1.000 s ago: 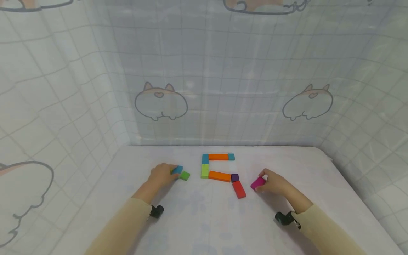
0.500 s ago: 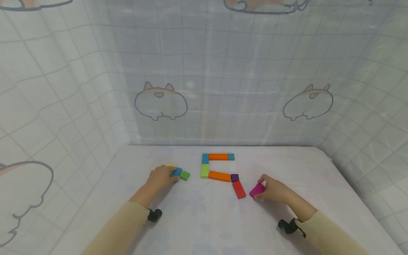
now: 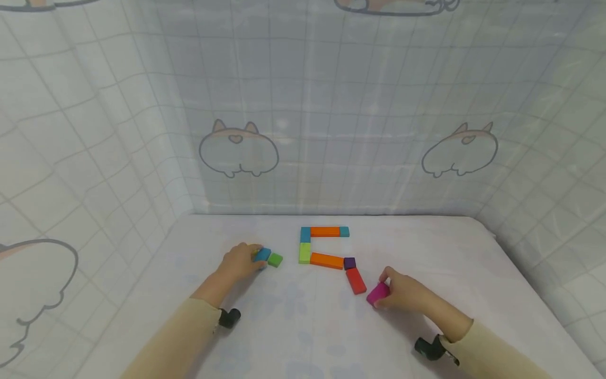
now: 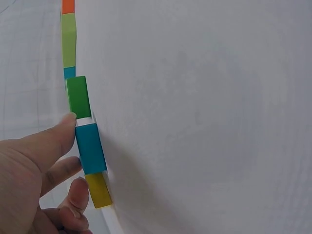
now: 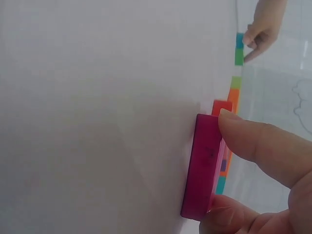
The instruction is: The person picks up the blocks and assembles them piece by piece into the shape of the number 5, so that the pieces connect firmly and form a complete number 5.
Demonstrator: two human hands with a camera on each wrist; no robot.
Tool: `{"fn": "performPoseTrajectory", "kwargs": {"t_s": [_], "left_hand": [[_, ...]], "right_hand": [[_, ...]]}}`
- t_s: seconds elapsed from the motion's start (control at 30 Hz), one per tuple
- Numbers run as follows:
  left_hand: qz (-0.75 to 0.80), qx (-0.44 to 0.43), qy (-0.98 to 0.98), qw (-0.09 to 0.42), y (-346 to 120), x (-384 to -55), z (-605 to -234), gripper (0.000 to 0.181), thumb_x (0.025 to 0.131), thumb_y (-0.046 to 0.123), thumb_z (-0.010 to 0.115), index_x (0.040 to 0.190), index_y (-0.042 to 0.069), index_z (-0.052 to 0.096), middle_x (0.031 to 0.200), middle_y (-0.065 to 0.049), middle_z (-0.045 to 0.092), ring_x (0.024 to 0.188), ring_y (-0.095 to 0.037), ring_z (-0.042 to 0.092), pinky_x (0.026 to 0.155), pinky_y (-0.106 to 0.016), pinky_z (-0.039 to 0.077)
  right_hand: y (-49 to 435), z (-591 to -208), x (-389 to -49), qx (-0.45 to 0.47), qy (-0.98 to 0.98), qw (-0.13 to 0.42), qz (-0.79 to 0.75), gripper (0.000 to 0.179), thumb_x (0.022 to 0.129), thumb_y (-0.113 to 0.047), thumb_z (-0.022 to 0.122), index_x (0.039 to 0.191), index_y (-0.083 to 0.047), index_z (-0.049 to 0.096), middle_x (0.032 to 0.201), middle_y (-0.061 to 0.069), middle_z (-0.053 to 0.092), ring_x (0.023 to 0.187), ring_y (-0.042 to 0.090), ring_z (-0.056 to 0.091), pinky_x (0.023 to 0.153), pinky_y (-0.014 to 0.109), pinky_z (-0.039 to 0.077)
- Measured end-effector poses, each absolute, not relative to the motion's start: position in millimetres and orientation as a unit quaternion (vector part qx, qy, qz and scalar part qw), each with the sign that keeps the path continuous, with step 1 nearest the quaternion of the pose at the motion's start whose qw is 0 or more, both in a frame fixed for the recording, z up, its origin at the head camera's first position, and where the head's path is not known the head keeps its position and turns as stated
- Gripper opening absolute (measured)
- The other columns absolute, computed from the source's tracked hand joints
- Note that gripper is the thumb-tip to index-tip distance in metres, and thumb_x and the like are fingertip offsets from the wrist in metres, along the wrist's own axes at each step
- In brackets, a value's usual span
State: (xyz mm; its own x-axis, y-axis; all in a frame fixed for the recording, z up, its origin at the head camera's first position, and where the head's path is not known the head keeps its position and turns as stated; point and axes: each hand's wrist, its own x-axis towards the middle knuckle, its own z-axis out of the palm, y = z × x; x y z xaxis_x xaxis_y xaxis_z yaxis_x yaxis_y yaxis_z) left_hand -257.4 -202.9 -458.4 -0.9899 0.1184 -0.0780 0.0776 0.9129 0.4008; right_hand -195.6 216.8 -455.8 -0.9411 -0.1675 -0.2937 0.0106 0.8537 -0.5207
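My right hand [image 3: 406, 290] pinches a magenta block [image 3: 378, 294] between thumb and fingers, low over the white table near the lower end of a red block [image 3: 356, 281]. On the left, my left hand [image 3: 239, 261] has its thumb and fingers around a blue block [image 4: 90, 148]. Beside it sits a green block [image 4: 79, 97], with a narrow gap between the two. A yellow block [image 4: 99, 190] lies against the blue one's other end, partly covered by fingers in the head view.
In the middle, several blocks form a line: a small teal block [image 3: 344, 231], an orange block [image 3: 325, 231], a blue block [image 3: 305, 235], a lime block [image 3: 304, 253], another orange block [image 3: 326, 260] and a purple block [image 3: 349, 263], then the red one. Patterned sheets surround the table.
The right hand has moved the magenta block toward the front and slightly left, toward the red block's lower end. The left hand has shifted the blue block slightly, near the green one.
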Motion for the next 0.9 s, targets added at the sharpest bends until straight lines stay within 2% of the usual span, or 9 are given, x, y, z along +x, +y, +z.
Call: {"fn": "performPoseTrajectory", "kwargs": {"t_s": [0.27, 0.9], "left_hand": [[0.192, 0.057, 0.979, 0.047, -202.5, -253.9, -454.6, 0.057, 0.091, 0.033, 0.075, 0.137, 0.004, 0.059, 0.124, -0.026, 0.060, 0.118, -0.045, 0.056, 0.096, -0.060, 0.045], [0.181, 0.055, 0.981, 0.037, -202.3, -247.1, -459.0, 0.064, 0.087, 0.044, 0.076, 0.131, 0.001, 0.058, 0.110, -0.017, 0.065, 0.102, -0.035, 0.063, 0.086, -0.051, 0.051]], "right_hand": [[206.9, -451.9, -185.2, -0.052, 0.947, 0.176, -0.263, 0.060, 0.072, -0.028, 0.091, 0.114, -0.007, 0.054, 0.083, 0.003, 0.060, 0.077, 0.018, 0.056, 0.069, 0.035, 0.054], [192.9, -456.2, -176.8, -0.052, 0.949, 0.188, -0.247, 0.061, 0.069, -0.033, 0.092, 0.112, -0.012, 0.054, 0.085, 0.001, 0.060, 0.079, 0.017, 0.057, 0.070, 0.037, 0.056]]}}
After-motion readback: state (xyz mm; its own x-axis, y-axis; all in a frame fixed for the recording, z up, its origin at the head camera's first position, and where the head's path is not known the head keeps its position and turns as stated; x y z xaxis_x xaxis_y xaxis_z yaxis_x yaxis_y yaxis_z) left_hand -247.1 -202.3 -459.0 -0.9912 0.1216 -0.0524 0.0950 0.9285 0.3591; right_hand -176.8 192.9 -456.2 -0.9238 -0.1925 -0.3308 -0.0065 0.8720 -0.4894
